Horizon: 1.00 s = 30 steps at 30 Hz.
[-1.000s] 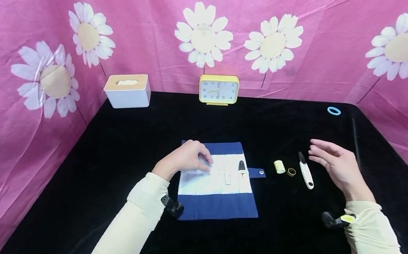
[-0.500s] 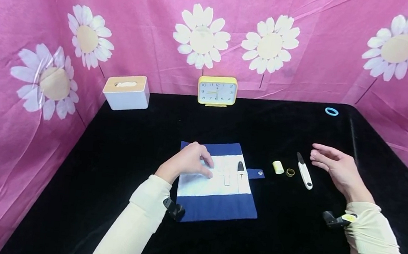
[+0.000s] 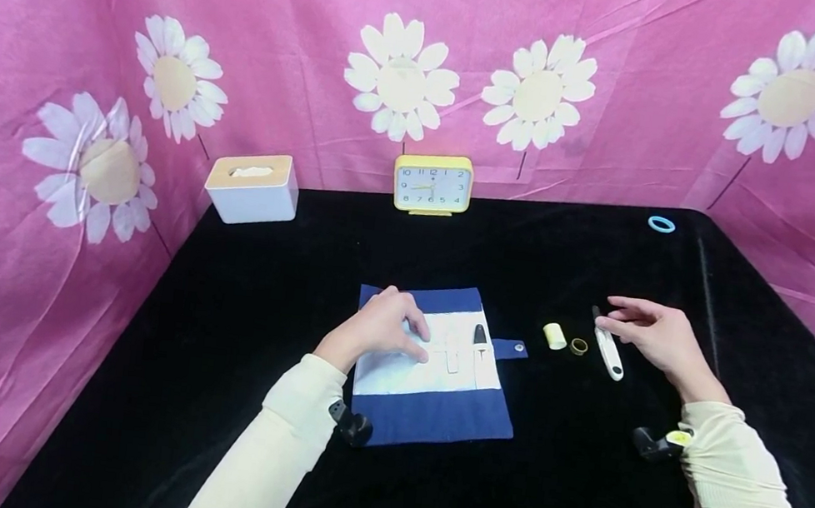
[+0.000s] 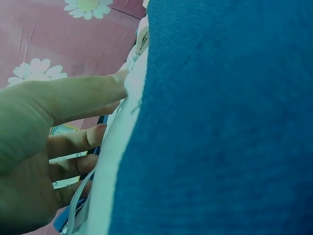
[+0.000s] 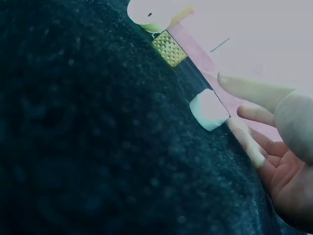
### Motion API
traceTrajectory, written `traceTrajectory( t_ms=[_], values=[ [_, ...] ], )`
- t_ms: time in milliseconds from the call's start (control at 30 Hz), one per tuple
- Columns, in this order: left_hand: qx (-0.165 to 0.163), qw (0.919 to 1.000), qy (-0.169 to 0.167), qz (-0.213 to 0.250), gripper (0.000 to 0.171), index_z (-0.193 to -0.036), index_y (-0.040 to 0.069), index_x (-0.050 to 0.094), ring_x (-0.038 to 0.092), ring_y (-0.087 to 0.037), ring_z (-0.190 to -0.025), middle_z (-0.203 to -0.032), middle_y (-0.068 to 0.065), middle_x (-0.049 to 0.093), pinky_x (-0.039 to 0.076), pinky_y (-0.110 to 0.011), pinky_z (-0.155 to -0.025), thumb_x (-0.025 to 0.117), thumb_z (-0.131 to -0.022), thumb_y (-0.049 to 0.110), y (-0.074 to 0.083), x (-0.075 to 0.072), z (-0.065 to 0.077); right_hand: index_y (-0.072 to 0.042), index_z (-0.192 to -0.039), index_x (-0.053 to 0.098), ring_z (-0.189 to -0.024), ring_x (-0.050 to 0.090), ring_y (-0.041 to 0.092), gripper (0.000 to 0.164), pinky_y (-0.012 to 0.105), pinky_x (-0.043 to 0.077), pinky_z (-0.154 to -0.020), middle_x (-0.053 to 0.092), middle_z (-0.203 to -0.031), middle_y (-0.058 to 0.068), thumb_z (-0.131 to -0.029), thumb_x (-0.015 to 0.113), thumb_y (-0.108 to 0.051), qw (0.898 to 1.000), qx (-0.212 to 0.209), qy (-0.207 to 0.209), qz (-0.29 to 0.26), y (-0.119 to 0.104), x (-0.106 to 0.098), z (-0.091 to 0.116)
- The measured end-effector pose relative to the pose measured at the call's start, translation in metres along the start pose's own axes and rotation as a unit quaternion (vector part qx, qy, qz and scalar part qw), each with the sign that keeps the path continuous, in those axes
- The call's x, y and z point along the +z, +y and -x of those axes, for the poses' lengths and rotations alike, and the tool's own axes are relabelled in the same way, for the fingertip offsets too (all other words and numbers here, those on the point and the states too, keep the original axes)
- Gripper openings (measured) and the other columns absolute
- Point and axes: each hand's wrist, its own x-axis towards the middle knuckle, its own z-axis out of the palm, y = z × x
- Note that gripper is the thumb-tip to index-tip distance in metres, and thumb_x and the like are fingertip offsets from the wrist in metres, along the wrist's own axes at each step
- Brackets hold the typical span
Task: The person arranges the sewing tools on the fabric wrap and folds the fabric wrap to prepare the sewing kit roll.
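A blue fabric pouch with a white inside lies unfolded. My left hand is over its left part, fingers spread and lightly bent, fingertips at the white cloth. A black-tipped tool is tucked in a slot of the pouch. My right hand is at the upper end of a slim white tool with a black pointed end. Its thumb and fingers stand apart about that end; contact cannot be made out. Left of this tool lie a gold dimpled ring thimble and a pale yellow thread spool.
The table has a black cloth. A tissue box stands at the back left, a yellow clock at the back middle. A light blue ring lies at the back right. Behind hangs a pink flowered curtain.
My right hand has moved left and down to the upper end of the slim white tool. My left hand has shifted slightly right on the pouch, its thumb and fingers a little wider apart.
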Motion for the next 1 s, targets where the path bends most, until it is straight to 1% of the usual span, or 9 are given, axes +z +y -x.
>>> traceTrajectory(
  t_ms=[167, 333, 467, 567, 733, 867, 1000],
  values=[
    [0.001, 1.0, 0.005, -0.004, 0.016, -0.085, 0.023, 0.082, 0.045, -0.017, -0.103, -0.097, 0.006, 0.065, 0.039, -0.037, -0.092, 0.091, -0.073, 0.026, 0.0, 0.001, 0.0, 0.005, -0.123, 0.067, -0.068, 0.058, -0.011, 0.052, 0.013, 0.044, -0.06, 0.064, -0.075, -0.031, -0.084, 0.083, -0.025, 0.999, -0.01, 0.004, 0.042, -0.002, 0.002, 0.0],
    [0.002, 0.9999, 0.01, -0.01, 0.011, -0.082, 0.023, 0.082, 0.046, -0.018, -0.104, -0.097, 0.007, 0.068, 0.039, -0.039, -0.094, 0.09, -0.075, 0.025, 0.002, 0.002, 0.001, 0.003, -0.118, 0.071, -0.065, 0.056, -0.01, 0.047, 0.012, 0.042, -0.06, 0.066, -0.07, -0.025, -0.083, 0.084, -0.026, 0.997, -0.019, 0.006, 0.073, -0.007, 0.005, 0.0],
    [0.002, 0.9997, 0.011, -0.023, 0.007, -0.078, 0.023, 0.082, 0.047, -0.018, -0.105, -0.098, 0.008, 0.071, 0.039, -0.043, -0.097, 0.088, -0.077, 0.025, 0.005, 0.002, 0.001, -0.001, -0.116, 0.073, -0.065, 0.055, -0.011, 0.046, 0.01, 0.04, -0.063, 0.068, -0.07, -0.02, -0.082, 0.084, -0.03, 0.994, -0.026, 0.006, 0.108, -0.011, 0.007, 0.0],
    [0.008, 0.9994, 0.013, -0.031, 0.007, -0.076, 0.023, 0.081, 0.047, -0.019, -0.104, -0.099, 0.007, 0.071, 0.039, -0.045, -0.098, 0.088, -0.078, 0.025, 0.007, 0.001, 0.002, -0.003, -0.114, 0.075, -0.064, 0.054, -0.011, 0.045, 0.011, 0.039, -0.063, 0.069, -0.07, -0.019, -0.081, 0.084, -0.032, 0.991, -0.029, 0.01, 0.129, -0.013, 0.008, 0.001],
    [0.017, 0.9989, 0.021, -0.037, 0.008, -0.074, 0.022, 0.081, 0.048, -0.019, -0.102, -0.099, 0.006, 0.072, 0.038, -0.045, -0.098, 0.087, -0.078, 0.024, 0.008, 0.002, 0.003, -0.003, -0.113, 0.075, -0.063, 0.052, -0.011, 0.041, 0.014, 0.039, -0.06, 0.065, -0.069, -0.025, -0.081, 0.084, -0.029, 0.991, -0.028, 0.016, 0.128, -0.013, 0.008, 0.001],
    [0.024, 0.9986, 0.021, -0.041, 0.008, -0.074, 0.021, 0.081, 0.049, -0.019, -0.103, -0.1, 0.005, 0.072, 0.038, -0.046, -0.1, 0.087, -0.078, 0.023, 0.008, 0.003, 0.003, 0.0, -0.112, 0.074, -0.064, 0.054, -0.012, 0.041, 0.012, 0.041, -0.06, 0.062, -0.068, -0.032, -0.083, 0.083, -0.026, 0.994, -0.025, 0.021, 0.109, -0.013, 0.008, 0.002],
    [0.024, 0.9987, 0.018, -0.04, 0.008, -0.075, 0.02, 0.081, 0.049, -0.019, -0.103, -0.1, 0.005, 0.072, 0.038, -0.046, -0.099, 0.087, -0.078, 0.024, 0.008, 0.002, 0.004, 0.002, -0.112, 0.074, -0.064, 0.055, -0.014, 0.039, 0.01, 0.042, -0.061, 0.062, -0.068, -0.034, -0.084, 0.081, -0.025, 0.995, -0.022, 0.027, 0.094, -0.016, 0.009, 0.002]
  ],
)
